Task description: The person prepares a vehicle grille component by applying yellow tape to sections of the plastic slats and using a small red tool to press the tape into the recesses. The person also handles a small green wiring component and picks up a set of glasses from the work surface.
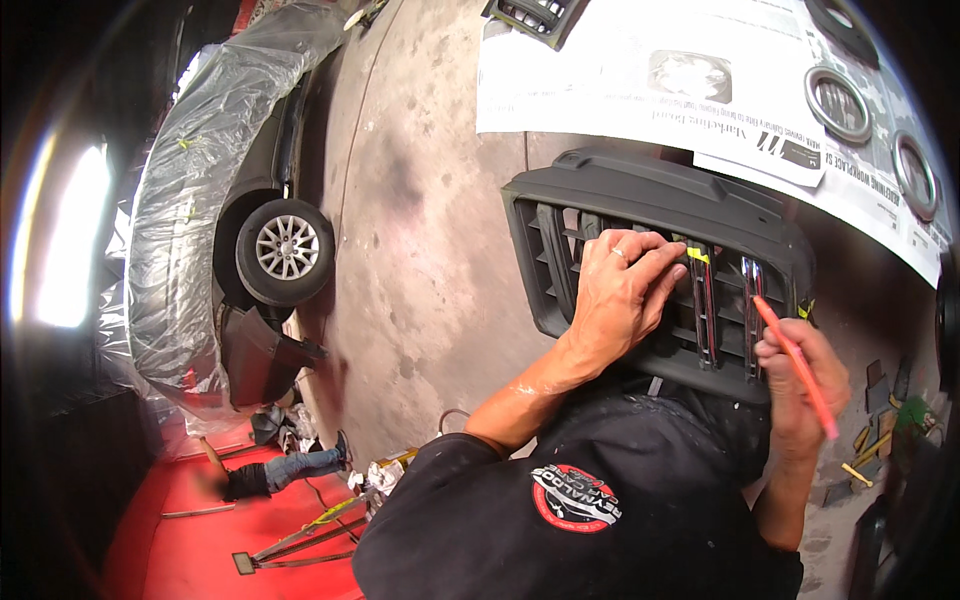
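Note:
A dark grey plastic air vent panel [660, 190] with slats and chrome trim strips rests before me, close against my body. My left hand [625, 285] reaches over it, thumb and forefinger pinched at a piece of yellow tape [698, 256] on one chrome strip [709, 320]. In the fingers of my right hand [805, 385] is a slim orange-red tool [795, 360], held like a pen. Its upper end meets another chrome strip [752, 290] at the panel's right. The tool's exact kind cannot be made out.
Printed paper sheets [600, 80] cover a table at the upper right, bearing round rings [838, 104] and another vent [538, 18]. A car under plastic sheeting [190, 200] stands left. A person [270, 478] is on the red floor [190, 550]. Scattered tools [880, 430] lie at right.

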A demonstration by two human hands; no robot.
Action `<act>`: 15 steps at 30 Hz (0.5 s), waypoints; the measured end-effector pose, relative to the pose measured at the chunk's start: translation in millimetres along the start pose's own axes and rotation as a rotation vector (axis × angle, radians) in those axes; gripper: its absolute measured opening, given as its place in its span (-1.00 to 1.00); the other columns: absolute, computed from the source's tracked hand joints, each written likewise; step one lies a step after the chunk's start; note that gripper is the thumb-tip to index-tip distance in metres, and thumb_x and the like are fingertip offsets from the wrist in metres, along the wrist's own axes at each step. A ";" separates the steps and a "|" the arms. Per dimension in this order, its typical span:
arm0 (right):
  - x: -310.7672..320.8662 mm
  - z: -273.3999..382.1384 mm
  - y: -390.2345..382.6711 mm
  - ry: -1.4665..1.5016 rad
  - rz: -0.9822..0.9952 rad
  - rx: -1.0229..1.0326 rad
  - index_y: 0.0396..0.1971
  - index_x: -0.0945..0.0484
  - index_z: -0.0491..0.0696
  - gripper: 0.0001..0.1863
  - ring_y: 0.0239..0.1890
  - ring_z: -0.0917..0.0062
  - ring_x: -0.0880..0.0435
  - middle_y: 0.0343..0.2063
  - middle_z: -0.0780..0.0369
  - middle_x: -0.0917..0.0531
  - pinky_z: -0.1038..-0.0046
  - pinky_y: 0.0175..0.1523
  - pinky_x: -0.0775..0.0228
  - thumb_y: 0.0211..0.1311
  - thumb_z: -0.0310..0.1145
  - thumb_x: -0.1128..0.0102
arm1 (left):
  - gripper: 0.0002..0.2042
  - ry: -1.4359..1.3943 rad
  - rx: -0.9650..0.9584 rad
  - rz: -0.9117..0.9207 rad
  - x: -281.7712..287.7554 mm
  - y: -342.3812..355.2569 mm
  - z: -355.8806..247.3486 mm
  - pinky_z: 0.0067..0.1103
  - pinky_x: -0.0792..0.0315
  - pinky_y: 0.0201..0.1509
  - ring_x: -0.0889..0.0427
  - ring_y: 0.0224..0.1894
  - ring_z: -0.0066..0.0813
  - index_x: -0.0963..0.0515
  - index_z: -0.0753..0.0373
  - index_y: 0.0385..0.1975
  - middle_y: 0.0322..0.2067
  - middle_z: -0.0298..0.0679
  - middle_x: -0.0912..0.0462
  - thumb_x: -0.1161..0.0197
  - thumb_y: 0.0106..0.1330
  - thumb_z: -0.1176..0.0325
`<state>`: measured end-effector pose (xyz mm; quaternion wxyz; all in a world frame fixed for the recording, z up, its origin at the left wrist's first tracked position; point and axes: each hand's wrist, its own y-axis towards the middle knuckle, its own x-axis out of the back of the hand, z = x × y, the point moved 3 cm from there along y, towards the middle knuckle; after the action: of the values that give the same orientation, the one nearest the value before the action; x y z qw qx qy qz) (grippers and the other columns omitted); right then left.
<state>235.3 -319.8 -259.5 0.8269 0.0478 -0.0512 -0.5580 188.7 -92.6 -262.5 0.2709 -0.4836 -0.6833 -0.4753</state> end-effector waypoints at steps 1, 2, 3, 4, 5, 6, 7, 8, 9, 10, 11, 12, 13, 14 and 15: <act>-6.8 1.4 -1.4 -0.226 -0.027 0.182 -0.26 -0.60 -0.25 -0.80 -0.42 0.45 -0.67 -0.42 0.16 -0.67 0.48 -0.28 -0.50 0.16 -0.49 -0.36 | -0.71 -0.011 -0.005 0.024 -0.3 0.2 1.4 -0.39 -0.36 -0.05 -0.52 -0.15 -0.26 -0.66 0.12 -0.10 -0.20 -0.33 -0.62 -0.43 0.14 0.41; -13.6 -1.2 -4.4 -0.247 -0.019 0.250 -0.24 -0.60 -0.24 -0.79 -0.43 0.40 -0.68 -0.42 0.14 -0.67 0.44 -0.29 -0.52 0.13 -0.51 -0.37 | -0.69 -0.022 -0.011 0.049 -0.6 0.8 2.2 -0.38 -0.37 -0.03 -0.52 -0.13 -0.26 -0.66 0.13 -0.08 -0.18 -0.34 -0.62 -0.44 0.14 0.41; -19.9 -4.3 -8.7 -0.269 -0.013 0.319 -0.23 -0.60 -0.24 -0.77 -0.43 0.34 -0.68 -0.42 0.11 -0.67 0.41 -0.30 -0.53 0.10 -0.54 -0.38 | -0.69 -0.015 -0.019 0.057 -0.5 2.3 1.2 -0.38 -0.37 -0.03 -0.52 -0.13 -0.26 -0.66 0.13 -0.08 -0.18 -0.34 -0.62 -0.44 0.14 0.41; -25.7 -10.2 -14.0 -0.315 -0.021 0.355 -0.22 -0.60 -0.23 -0.75 -0.44 0.30 -0.66 -0.40 0.12 -0.66 0.39 -0.33 -0.53 0.07 -0.57 -0.39 | -0.67 0.001 -0.034 0.073 -1.1 4.0 -1.0 -0.37 -0.37 -0.02 -0.52 -0.12 -0.25 -0.65 0.13 -0.06 -0.17 -0.34 -0.62 -0.44 0.14 0.40; -31.1 -16.4 -16.2 -0.309 -0.033 0.351 -0.22 -0.60 -0.23 -0.75 -0.44 0.30 -0.66 -0.40 0.12 -0.66 0.39 -0.33 -0.53 0.07 -0.57 -0.39 | -0.66 0.014 -0.049 0.090 -2.9 4.5 -2.5 -0.35 -0.37 0.00 -0.52 -0.11 -0.24 -0.65 0.13 -0.04 -0.15 -0.34 -0.62 -0.44 0.14 0.39; -36.1 -19.3 -18.4 -0.375 -0.064 0.440 -0.21 -0.60 -0.24 -0.74 -0.44 0.31 -0.65 -0.38 0.13 -0.64 0.39 -0.35 -0.51 0.07 -0.58 -0.40 | -0.63 0.013 -0.057 0.104 -5.0 5.1 -2.9 -0.32 -0.36 0.02 -0.51 -0.08 -0.22 -0.64 0.13 -0.02 -0.13 -0.33 -0.61 -0.45 0.13 0.38; -38.7 -20.3 -20.1 -0.444 -0.097 0.528 -0.20 -0.60 -0.24 -0.73 -0.43 0.33 -0.63 -0.36 0.14 -0.62 0.39 -0.36 -0.49 0.06 -0.60 -0.41 | -0.63 0.015 -0.068 0.114 -5.3 6.5 -3.6 -0.32 -0.36 0.02 -0.51 -0.08 -0.22 -0.64 0.13 -0.02 -0.13 -0.33 -0.61 -0.45 0.13 0.38; -40.6 -21.0 -20.0 -0.433 -0.105 0.526 -0.20 -0.60 -0.24 -0.73 -0.43 0.33 -0.63 -0.36 0.14 -0.62 0.39 -0.36 -0.49 0.06 -0.60 -0.41 | -0.63 0.036 -0.065 0.134 -2.1 7.0 -4.4 -0.32 -0.36 0.03 -0.50 -0.06 -0.22 -0.64 0.13 -0.02 -0.12 -0.33 -0.61 -0.45 0.13 0.37; -40.8 -22.2 -20.9 -0.457 -0.094 0.536 -0.19 -0.60 -0.24 -0.70 -0.42 0.34 -0.62 -0.36 0.16 -0.60 0.40 -0.35 -0.48 0.02 -0.61 -0.42 | -0.62 0.049 -0.065 0.155 -2.2 7.8 -5.5 -0.32 -0.36 0.03 -0.49 -0.05 -0.21 -0.64 0.13 -0.01 -0.11 -0.33 -0.61 -0.45 0.13 0.36; -40.9 -23.3 -21.7 -0.481 -0.083 0.545 -0.18 -0.60 -0.24 -0.66 -0.40 0.36 -0.60 -0.35 0.17 -0.58 0.41 -0.34 -0.46 -0.01 -0.62 -0.43 | -0.62 0.050 -0.074 0.164 -2.4 8.2 -6.1 -0.32 -0.36 0.03 -0.49 -0.05 -0.21 -0.64 0.13 -0.01 -0.11 -0.33 -0.61 -0.45 0.13 0.36; -41.2 -24.0 -22.7 -0.506 -0.072 0.555 -0.16 -0.60 -0.24 -0.63 -0.38 0.38 -0.58 -0.34 0.18 -0.56 0.43 -0.33 -0.44 -0.05 -0.63 -0.44 | -0.62 0.056 -0.075 0.178 -2.9 8.7 -6.1 -0.32 -0.36 0.04 -0.49 -0.04 -0.21 -0.64 0.13 -0.02 -0.11 -0.33 -0.60 -0.46 0.12 0.35; -41.6 -24.3 -23.1 -0.520 -0.078 0.542 -0.16 -0.60 -0.20 -0.58 -0.37 0.38 -0.58 -0.34 0.18 -0.55 0.44 -0.32 -0.43 -0.13 -0.63 -0.46 | -0.62 0.063 -0.076 0.191 -3.2 9.2 -5.8 -0.32 -0.35 0.04 -0.48 -0.03 -0.21 -0.64 0.12 -0.02 -0.11 -0.33 -0.60 -0.46 0.12 0.34; -40.8 -23.3 -22.2 -0.519 -0.088 0.537 -0.16 -0.60 -0.20 -0.58 -0.37 0.38 -0.58 -0.34 0.18 -0.55 0.44 -0.32 -0.43 -0.13 -0.63 -0.46 | -0.62 0.064 -0.084 0.198 -3.5 9.2 -5.8 -0.32 -0.35 0.04 -0.48 -0.03 -0.21 -0.64 0.12 -0.02 -0.11 -0.33 -0.60 -0.46 0.12 0.34; -39.7 -21.4 -19.9 -0.484 -0.090 0.539 -0.16 -0.58 -0.19 -0.56 -0.34 0.36 -0.60 -0.31 0.16 -0.57 0.43 -0.29 -0.46 -0.16 -0.63 -0.46 | -0.63 0.073 -0.082 0.200 -3.6 9.2 -5.4 -0.32 -0.35 0.04 -0.48 -0.03 -0.21 -0.65 0.11 -0.03 -0.11 -0.34 -0.60 -0.46 0.12 0.33; -41.3 -20.3 -17.4 -0.445 -0.089 0.543 -0.16 -0.57 -0.17 -0.54 -0.31 0.34 -0.61 -0.29 0.14 -0.58 0.42 -0.25 -0.49 -0.18 -0.63 -0.46 | -0.63 0.086 -0.078 0.200 -2.7 8.7 -4.5 -0.32 -0.35 0.04 -0.48 -0.02 -0.21 -0.65 0.11 -0.04 -0.11 -0.34 -0.60 -0.47 0.12 0.32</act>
<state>206.7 -287.5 -283.3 0.7276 0.1456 -0.3744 -0.5561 197.3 -97.0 -259.5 0.3271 -0.5384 -0.6005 -0.4924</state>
